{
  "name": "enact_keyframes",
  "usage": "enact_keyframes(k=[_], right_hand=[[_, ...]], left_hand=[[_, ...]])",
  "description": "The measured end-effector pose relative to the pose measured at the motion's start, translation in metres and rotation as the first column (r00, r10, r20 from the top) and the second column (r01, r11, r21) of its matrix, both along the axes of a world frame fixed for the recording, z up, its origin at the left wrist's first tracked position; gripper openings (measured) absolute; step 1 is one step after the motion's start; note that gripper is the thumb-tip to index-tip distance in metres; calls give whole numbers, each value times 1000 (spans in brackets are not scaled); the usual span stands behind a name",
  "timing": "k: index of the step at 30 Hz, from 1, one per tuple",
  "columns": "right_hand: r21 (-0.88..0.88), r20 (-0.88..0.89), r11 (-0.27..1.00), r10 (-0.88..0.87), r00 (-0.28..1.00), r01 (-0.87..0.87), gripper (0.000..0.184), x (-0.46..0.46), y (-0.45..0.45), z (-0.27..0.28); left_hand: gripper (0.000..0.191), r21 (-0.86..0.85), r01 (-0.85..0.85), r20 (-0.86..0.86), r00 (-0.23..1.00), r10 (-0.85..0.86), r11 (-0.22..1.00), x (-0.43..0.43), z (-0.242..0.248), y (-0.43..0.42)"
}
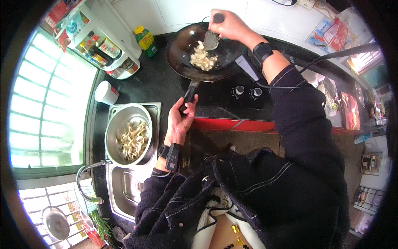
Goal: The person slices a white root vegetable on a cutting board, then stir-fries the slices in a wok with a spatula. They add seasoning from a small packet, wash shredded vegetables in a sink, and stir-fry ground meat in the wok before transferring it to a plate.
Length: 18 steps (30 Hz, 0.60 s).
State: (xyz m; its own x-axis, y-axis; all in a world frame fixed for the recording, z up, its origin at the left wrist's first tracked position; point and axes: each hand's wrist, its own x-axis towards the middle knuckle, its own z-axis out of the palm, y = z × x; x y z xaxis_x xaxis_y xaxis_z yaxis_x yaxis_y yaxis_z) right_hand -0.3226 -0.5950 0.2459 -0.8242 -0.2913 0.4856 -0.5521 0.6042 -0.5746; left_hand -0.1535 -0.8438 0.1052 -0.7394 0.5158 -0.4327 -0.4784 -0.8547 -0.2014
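Observation:
My left hand [180,118] grips the black handle [188,97] of a dark wok [177,46] on the stove. My right hand [228,25], above the wok's far side, holds a spatula [212,40] by its dark handle, the end of which shows at the fist. The spatula's flat blade points down into the wok, beside a small heap of pale chopped food [203,58]. That food lies in the wok's middle; its exact kind I cannot tell. Both wrists wear black strapped devices.
Left of the wok stand a green bottle with a yellow cap [145,40], a condiment rack [124,40] and a white tub [106,92]. A metal basin [107,137] of torn mushrooms [133,140] rests over the sink [116,199], near the faucet [81,177]. Two stove knobs [248,91] sit at the front.

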Motion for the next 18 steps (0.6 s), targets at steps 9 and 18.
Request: enact_keyframes(k=[9,18], right_hand=[[-702,325,667,-13,946,251,12,38,15,-77],[-587,315,750,-137,939,306,10,48,5,-70]], left_hand=[[43,-4,16,2,1000,-16,1000,-1,3,-1],[43,-16,23,4,1000,-23,1000,0,6,0]])
